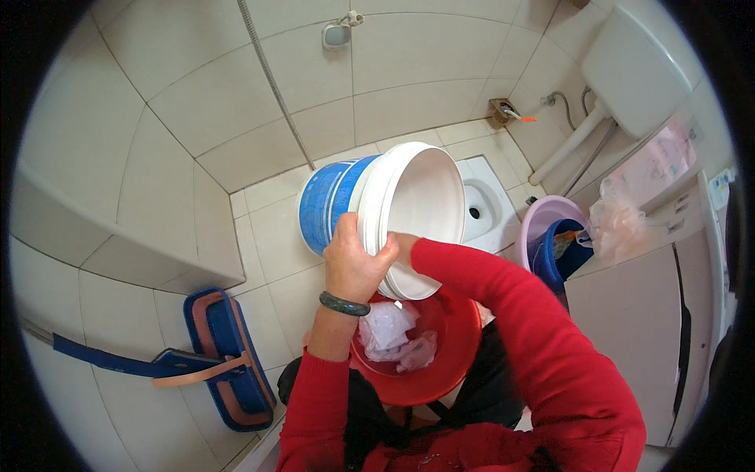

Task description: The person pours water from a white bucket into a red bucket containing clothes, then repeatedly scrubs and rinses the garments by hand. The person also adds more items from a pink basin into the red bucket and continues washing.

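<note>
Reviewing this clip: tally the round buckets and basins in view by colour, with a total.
White-and-blue bucket: 1
Red basin: 1
Lilac tub: 1
Dark blue bucket, sitting in the lilac tub: 1
Total: 4

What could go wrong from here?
1. The bucket could slip or roll: it's tipped on its side, with the left hand at its rim.
2. Any water inside might spill onto the plastic bags in the red basin.
3. The right hand reaches inside, mostly hidden, so a snag could go unnoticed.
</note>
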Available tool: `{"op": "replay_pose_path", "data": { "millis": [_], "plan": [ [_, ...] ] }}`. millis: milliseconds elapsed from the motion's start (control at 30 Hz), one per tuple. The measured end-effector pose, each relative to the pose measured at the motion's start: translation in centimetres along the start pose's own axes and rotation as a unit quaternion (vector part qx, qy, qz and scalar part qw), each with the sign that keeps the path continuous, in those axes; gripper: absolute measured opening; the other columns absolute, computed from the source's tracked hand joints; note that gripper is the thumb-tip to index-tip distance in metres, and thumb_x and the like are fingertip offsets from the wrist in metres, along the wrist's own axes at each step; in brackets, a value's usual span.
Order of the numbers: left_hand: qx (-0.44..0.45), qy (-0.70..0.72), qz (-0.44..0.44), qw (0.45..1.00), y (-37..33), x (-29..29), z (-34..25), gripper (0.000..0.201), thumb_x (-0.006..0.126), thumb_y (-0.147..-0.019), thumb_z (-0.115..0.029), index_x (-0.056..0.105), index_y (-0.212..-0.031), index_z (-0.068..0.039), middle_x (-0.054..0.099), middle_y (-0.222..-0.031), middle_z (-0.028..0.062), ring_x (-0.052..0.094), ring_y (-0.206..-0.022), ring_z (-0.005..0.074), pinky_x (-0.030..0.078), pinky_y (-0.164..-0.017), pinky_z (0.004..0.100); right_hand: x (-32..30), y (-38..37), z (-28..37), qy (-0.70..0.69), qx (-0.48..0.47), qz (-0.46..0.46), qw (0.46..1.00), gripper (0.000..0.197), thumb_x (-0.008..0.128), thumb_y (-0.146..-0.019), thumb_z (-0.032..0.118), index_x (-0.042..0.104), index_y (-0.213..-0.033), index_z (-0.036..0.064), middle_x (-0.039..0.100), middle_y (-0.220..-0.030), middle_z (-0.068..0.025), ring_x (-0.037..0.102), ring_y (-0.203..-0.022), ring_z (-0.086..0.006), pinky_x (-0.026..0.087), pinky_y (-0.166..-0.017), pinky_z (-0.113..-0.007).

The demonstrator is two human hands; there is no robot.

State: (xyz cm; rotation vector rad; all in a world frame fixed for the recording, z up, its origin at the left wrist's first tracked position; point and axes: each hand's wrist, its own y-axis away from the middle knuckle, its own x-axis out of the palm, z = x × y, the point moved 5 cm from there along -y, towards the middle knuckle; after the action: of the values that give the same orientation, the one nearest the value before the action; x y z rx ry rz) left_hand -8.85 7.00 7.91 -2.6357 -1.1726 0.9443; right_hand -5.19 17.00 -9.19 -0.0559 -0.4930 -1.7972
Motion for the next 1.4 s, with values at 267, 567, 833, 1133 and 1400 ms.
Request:
{"op": "replay_pose_path", "data": {
  "millis": [267,567,833,1133,1400],
  "plan": [
    [-0.035,0.002,0.034,0.999,-0.1,-0.1,0.9,0.038,0.069,-0.067,-0.021,0.048,-0.091,0.0,0.06,-0.082,0.0217,0.06,-0.074,0.0376,0.049,-0.065,0.0417,-4.6,7.6,8.6,0.922,-0.14,0.004,0.36,0.031,0.054,-0.076,0.023,0.064,-0.098,0.0048,0.058,-0.111,-0.01,0.048,-0.112,-0.0275,0.031,-0.099,-0.04],
    [0.045,0.013,0.027,0.999,0.1,1.2,-0.9,0.033,0.067,-0.07,-0.016,0.05,-0.092,0.0,0.061,-0.08,0.0166,0.061,-0.07,0.0248,0.049,-0.064,0.0337,1.3,7.8,-1.0,0.347,-0.111,0.057,0.93,0.044,0.027,-0.095,0.03,0.051,-0.117,0.0006,0.051,-0.12,-0.0241,0.047,-0.113,-0.0349,0.033,-0.098,-0.039],
    [0.017,0.028,0.068,0.997,0.3,0.9,-0.7,0.036,0.068,-0.068,-0.015,0.049,-0.095,0.0,0.06,-0.08,0.017,0.061,-0.072,0.0271,0.048,-0.066,0.0353,-7.5,2.4,2.8,0.879,-0.182,-0.053,0.438,0.025,0.05,-0.083,0.026,0.065,-0.093,0.0086,0.061,-0.104,-0.0115,0.056,-0.102,-0.0258,0.041,-0.089,-0.039],
    [-0.034,0.052,0.07,0.996,-0.8,0.7,1.1,0.034,0.068,-0.07,-0.014,0.049,-0.095,-0.001,0.059,-0.079,0.014,0.059,-0.07,0.0207,0.047,-0.064,0.0316,-6.9,-5.5,-1.6,0.609,-0.056,-0.212,0.762,0.028,0.051,-0.085,0.023,0.063,-0.104,0.0055,0.06,-0.107,-0.0189,0.06,-0.094,-0.0271,0.045,-0.085,-0.036],
    [-0.164,0.073,-0.009,0.984,-1.1,-0.6,3.9,0.038,0.069,-0.071,-0.021,0.05,-0.093,0.004,0.062,-0.086,0.0213,0.063,-0.077,0.0317,0.049,-0.069,0.0368,4.6,4.7,3.8,0.121,0.166,0.122,0.971,0.047,0.036,-0.094,0.043,0.057,-0.112,0.0046,0.059,-0.102,-0.013,0.055,-0.095,-0.0203,0.044,-0.08,-0.031]
  ]
}}
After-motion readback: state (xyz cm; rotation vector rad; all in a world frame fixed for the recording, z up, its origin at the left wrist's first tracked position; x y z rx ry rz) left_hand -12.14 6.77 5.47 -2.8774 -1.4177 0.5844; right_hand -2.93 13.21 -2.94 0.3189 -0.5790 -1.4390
